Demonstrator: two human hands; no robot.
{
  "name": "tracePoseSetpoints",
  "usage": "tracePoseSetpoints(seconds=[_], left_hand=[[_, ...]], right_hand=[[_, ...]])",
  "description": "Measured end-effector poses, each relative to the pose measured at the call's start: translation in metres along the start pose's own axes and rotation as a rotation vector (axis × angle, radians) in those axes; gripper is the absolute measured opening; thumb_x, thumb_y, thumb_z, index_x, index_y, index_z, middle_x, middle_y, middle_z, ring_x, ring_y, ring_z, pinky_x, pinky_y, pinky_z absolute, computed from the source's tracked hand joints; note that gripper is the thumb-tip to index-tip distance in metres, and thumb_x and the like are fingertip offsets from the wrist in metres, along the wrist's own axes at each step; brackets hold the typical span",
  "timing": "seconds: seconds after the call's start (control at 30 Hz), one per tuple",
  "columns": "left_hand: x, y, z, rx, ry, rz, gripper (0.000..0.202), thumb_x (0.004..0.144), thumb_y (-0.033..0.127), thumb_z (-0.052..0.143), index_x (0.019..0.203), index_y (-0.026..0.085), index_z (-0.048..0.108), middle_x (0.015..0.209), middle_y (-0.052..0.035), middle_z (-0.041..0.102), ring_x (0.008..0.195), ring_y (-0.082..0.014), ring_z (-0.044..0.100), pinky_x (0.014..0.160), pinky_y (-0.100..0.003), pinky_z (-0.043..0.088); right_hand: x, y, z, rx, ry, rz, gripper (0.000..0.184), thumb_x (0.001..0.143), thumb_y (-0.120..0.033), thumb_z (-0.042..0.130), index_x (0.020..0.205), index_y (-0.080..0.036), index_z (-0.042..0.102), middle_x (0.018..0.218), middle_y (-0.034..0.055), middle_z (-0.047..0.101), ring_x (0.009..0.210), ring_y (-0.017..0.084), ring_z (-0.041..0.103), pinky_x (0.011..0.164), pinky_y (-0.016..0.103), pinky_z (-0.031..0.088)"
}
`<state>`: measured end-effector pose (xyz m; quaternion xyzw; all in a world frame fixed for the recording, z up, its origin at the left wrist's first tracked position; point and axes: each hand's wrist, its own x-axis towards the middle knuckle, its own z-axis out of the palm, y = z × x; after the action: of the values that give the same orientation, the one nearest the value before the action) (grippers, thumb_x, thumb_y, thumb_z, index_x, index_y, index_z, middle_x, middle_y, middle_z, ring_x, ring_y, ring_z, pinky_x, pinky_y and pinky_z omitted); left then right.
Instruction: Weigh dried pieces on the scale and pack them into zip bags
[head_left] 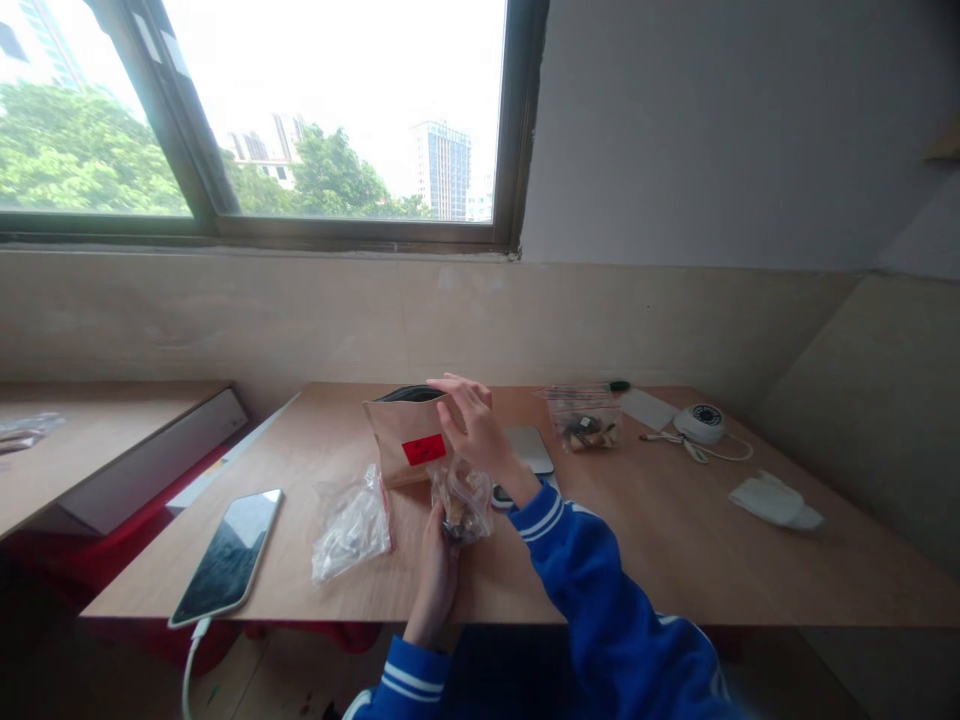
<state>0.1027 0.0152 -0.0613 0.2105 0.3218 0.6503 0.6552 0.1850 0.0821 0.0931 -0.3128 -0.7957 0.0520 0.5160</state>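
Observation:
My left hand (436,575) is closed round a small clear zip bag (466,505) with brown, dried-looking pieces inside. Above it my right hand (474,425) reaches over, fingers stretched out beside the mouth of a brown paper pouch (394,435). Whether those fingertips touch the rim I cannot tell. The pouch stands upright with its dark top gaping and a red label (424,449) on the front. An empty-looking clear plastic bag (351,530) lies to the left of the pouch. Behind my right wrist a flat pale device (531,450), perhaps a small scale, is partly hidden.
A phone (229,555) with a white cable lies at the table's left. Toward the back right are another zip bag (585,425) of brown pieces, white paper (649,410) and a white dome camera (699,423) with its cord. A crumpled white item (776,500) lies far right.

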Motion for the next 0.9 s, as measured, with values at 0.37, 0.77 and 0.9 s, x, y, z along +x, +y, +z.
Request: tracePoseSetpoints(seconds=[0.37,0.77,0.9], left_hand=[[0.007,-0.008,-0.009,-0.052,0.103,-0.074,0.038,0.082,0.05,0.057,0.111,0.026,0.065,0.118,-0.0024,0.066,0.121,-0.021,0.053,0.103,-0.037,0.042],[0.002,-0.015,-0.019,0.249,0.057,0.175,0.032,0.073,0.04,0.069,0.098,0.02,0.066,0.103,-0.0064,0.068,0.1,-0.0224,0.061,0.091,-0.033,0.046],[0.002,-0.014,-0.018,0.275,0.093,0.166,0.036,0.077,0.044,0.066,0.104,0.021,0.063,0.108,-0.0079,0.066,0.105,-0.0235,0.058,0.094,-0.035,0.043]], right_hand=[[-0.097,0.031,-0.005,0.202,-0.378,0.7,0.021,0.079,-0.013,0.049,0.084,-0.016,0.07,0.085,0.0059,0.072,0.077,0.019,0.064,0.072,0.028,0.047],[-0.103,0.023,0.002,0.46,-0.588,0.7,0.022,0.083,-0.033,0.061,0.085,-0.014,0.071,0.084,0.0063,0.073,0.074,0.019,0.065,0.063,0.026,0.047],[-0.11,0.028,0.007,0.432,-0.575,0.736,0.025,0.084,-0.035,0.058,0.082,-0.013,0.07,0.08,0.0064,0.072,0.07,0.017,0.063,0.064,0.025,0.047]])
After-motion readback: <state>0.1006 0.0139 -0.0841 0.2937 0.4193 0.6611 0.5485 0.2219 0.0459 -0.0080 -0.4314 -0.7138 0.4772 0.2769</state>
